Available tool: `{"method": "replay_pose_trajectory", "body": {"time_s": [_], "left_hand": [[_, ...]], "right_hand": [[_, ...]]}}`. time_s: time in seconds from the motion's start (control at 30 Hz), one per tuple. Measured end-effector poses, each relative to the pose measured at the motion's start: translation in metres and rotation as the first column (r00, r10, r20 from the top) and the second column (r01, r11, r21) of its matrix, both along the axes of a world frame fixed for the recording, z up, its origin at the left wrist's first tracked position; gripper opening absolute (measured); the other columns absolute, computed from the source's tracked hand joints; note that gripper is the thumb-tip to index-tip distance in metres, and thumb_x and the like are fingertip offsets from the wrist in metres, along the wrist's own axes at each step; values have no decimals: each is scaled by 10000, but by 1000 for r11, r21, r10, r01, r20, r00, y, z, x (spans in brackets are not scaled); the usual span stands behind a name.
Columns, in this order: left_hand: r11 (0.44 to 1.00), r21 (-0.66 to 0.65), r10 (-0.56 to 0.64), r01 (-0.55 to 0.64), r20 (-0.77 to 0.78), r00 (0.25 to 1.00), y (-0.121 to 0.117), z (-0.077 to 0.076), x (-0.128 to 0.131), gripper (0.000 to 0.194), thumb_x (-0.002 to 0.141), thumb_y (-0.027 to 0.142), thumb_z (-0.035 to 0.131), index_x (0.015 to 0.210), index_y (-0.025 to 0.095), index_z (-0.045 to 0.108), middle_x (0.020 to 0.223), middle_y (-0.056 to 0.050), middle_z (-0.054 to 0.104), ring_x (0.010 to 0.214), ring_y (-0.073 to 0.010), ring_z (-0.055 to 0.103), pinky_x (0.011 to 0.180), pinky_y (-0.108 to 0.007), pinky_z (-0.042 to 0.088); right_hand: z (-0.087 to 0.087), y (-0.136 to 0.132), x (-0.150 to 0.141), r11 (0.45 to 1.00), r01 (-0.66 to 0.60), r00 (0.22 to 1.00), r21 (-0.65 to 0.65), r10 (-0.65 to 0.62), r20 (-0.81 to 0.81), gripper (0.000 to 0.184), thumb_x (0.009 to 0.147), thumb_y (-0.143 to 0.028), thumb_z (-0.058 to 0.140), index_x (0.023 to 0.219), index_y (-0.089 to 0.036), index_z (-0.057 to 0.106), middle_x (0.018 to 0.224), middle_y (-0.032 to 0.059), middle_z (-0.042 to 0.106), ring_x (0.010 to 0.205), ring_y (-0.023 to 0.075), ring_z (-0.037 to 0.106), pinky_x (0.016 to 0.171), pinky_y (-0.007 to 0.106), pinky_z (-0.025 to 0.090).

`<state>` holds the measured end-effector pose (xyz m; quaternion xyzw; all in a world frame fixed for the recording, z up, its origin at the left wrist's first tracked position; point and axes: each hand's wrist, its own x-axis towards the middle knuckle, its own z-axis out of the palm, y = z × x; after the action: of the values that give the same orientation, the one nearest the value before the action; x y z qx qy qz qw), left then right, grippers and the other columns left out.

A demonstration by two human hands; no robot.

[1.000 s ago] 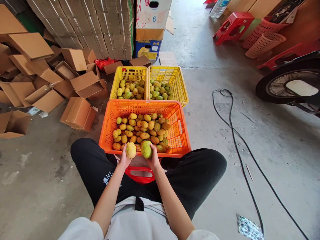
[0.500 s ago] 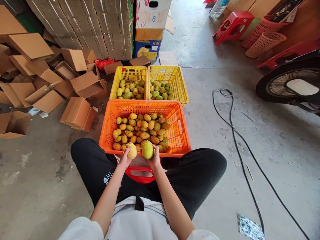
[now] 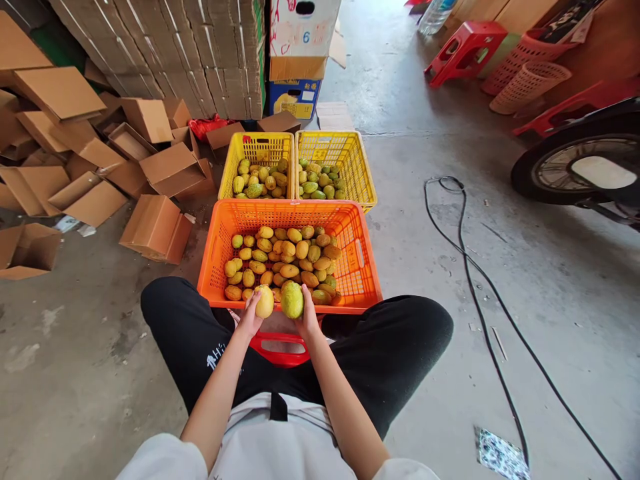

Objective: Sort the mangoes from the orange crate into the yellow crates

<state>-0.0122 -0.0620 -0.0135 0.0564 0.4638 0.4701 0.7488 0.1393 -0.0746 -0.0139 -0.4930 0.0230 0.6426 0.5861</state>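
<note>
My left hand (image 3: 251,316) is closed around a pale yellow, oval melon-like fruit (image 3: 265,302). In my right hand (image 3: 308,315) is a rounder, yellow-green fruit (image 3: 292,300), gripped from its right side. The two fruits are held side by side with a small gap, over the near rim of the orange plastic crate (image 3: 367,267). Inside that crate lie many yellow, orange and greenish fruits (image 3: 289,271). Part of a red stool (image 3: 280,360) shows beneath my hands, between my knees.
Two yellow crates (image 3: 345,150) holding greenish fruit stand behind the orange one. Loose cardboard boxes (image 3: 155,223) heap up at left, below stacked flattened cardboard (image 3: 200,53). A black cable (image 3: 470,267) lies on the floor at right, near a motorcycle wheel (image 3: 575,163).
The green fruit in my right hand has shifted slightly left and turned a little, with my fingers repositioned along its right side. My left hand is nearly still.
</note>
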Motion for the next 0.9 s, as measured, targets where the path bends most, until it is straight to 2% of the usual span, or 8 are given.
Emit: {"method": "replay_pose_trajectory", "body": {"time_s": [0.07, 0.13, 0.3, 0.43, 0.57, 0.73, 0.9], "left_hand": [[998, 54, -17, 18, -16, 1000, -2, -2, 0, 564, 715, 393, 889, 1193, 172, 686, 1004, -85, 755, 917, -210, 717, 830, -303, 569], [997, 76, -22, 24, -28, 999, -4, -4, 0, 624, 650, 410, 928, 1178, 195, 675, 1019, -74, 752, 923, -207, 711, 821, -299, 559], [1000, -1, -31, 31, -70, 997, -5, -8, 0, 568, 598, 346, 946, 1070, 210, 662, 1055, -67, 746, 937, -203, 706, 812, -282, 546], [998, -59, 18, -23, -78, 997, -2, -5, 1, 433, 691, 337, 865, 1051, 223, 651, 986, -27, 741, 865, -179, 709, 762, -262, 559], [991, -126, 49, -51, -18, 999, 2, 3, 1, 270, 851, 385, 708, 1010, 168, 681, 919, -60, 747, 816, -182, 712, 785, -303, 596], [989, -140, 55, -42, 92, 994, 5, 12, 0, 345, 934, 450, 601, 1009, 134, 718, 903, -98, 755, 855, -213, 734, 855, -349, 607], [990, -121, 87, -74, 100, 991, 6, 10, -1, 369, 950, 491, 594, 988, 147, 723, 935, -98, 757, 871, -202, 733, 812, -320, 613]], "right_hand": [[3, 1, -2, 996, -8, 1000, -90, 7, -9, 413, 793, -580, 754, 1026, -239, 745, 958, -8, 801, 856, 190, 734, 670, 279, 576], [6, 2, -2, 993, -23, 1000, -116, 22, -13, 433, 780, -593, 762, 1021, -234, 751, 967, 6, 801, 868, 207, 733, 687, 299, 580], [11, -1, -4, 998, -61, 997, -11, 62, 44, 411, 726, -563, 821, 953, -231, 736, 906, 1, 775, 848, 208, 706, 696, 296, 569], [14, -3, -4, 998, -42, 996, 42, 38, 77, 377, 707, -462, 866, 982, -257, 710, 886, -28, 754, 807, 182, 696, 667, 269, 563], [18, -2, -2, 1000, -11, 1000, 21, 10, 20, 362, 717, -450, 841, 984, -256, 692, 861, -23, 759, 763, 189, 719, 638, 280, 579], [21, 1, 2, 999, 37, 992, -16, -39, -120, 313, 760, -460, 753, 967, -230, 703, 874, 25, 778, 806, 228, 744, 656, 331, 618], [23, 1, 2, 993, 105, 985, -60, -112, -130, 270, 758, -409, 749, 968, -248, 697, 902, 8, 778, 836, 220, 745, 737, 359, 640]]}}
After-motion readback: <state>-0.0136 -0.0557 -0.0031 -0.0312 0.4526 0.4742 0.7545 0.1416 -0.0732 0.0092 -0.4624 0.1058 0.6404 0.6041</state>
